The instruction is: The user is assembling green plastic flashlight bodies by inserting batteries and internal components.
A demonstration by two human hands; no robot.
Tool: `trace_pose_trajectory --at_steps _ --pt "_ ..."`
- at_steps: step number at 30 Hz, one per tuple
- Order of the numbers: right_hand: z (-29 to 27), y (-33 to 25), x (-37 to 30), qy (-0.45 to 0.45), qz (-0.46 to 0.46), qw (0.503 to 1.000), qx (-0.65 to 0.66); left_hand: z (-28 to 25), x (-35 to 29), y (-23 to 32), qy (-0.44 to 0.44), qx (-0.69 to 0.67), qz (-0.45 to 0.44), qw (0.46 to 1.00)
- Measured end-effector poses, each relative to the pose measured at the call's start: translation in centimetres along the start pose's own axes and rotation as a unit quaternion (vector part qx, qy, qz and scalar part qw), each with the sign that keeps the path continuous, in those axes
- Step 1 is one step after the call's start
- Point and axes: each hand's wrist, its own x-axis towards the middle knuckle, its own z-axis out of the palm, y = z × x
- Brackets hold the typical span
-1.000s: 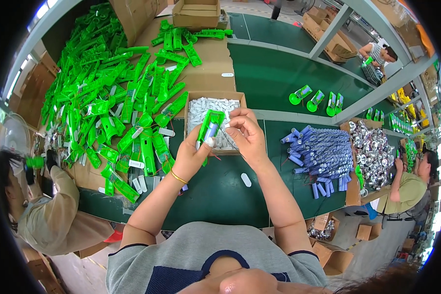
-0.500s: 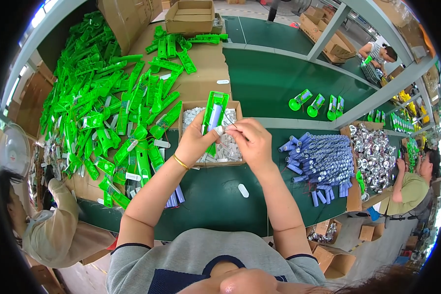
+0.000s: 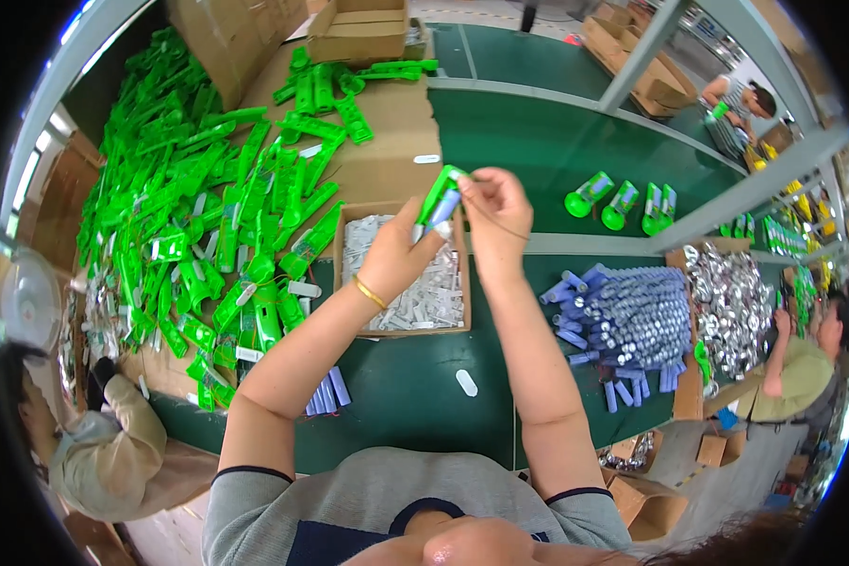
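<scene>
My left hand is closed around a green plastic housing, tilted above a carton of small white plastic parts. Inside the housing lies a blue cylindrical battery. My right hand closes its thumb and fingers on the housing's upper end, next to a small pale piece. A thin dark wire trails across the right hand toward the wrist. The carton stands on the green table beneath both hands. My fingers hide part of the housing.
Green housings are heaped at left. Blue batteries are stacked at right beside a carton of shiny reflectors. Fitted green pieces stand beyond a grey rail. A white oval piece lies nearby. Co-workers sit at both sides.
Both hands have raised the housing and tilted its top to the right. My right hand has moved up from the housing's lower part to its upper end.
</scene>
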Motion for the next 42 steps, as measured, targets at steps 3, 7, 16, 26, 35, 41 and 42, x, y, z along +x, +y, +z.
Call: trace_pose_trajectory --at_steps 3,7,16,26,35,41,42 --pt "-2.1 0.6 4.0 -0.049 -0.044 0.973 -0.222 -0.4 2.1 0.1 -0.098 -0.133 -0.072 0.984" --pt "-2.8 2.4 8.9 -0.155 0.092 0.971 -0.154 -0.6 4.4 -4.3 -0.07 -0.078 0.1 0.989" --pt "-22.7 15.1 23.4 -0.053 0.112 0.903 -0.412 -22.5 -8.5 -3.4 0.124 0.326 -0.117 0.93" --pt "-2.2 4.0 10.5 -0.174 -0.183 0.896 -0.367 -21.5 -13.5 -4.1 -0.006 0.547 -0.049 0.836" --pt "7.5 -3.8 -7.9 -0.559 0.011 0.825 -0.081 -16.4 -10.7 4.8 0.071 0.631 0.284 0.718" --pt "3.3 -5.2 -13.3 -0.451 0.287 0.832 0.149 -9.9 -15.4 0.1 0.034 -0.172 0.018 0.984" --pt "2.7 -3.8 -14.3 -0.472 0.269 0.827 0.149 -8.6 -15.7 -0.2 -0.044 -0.363 -0.074 0.928"
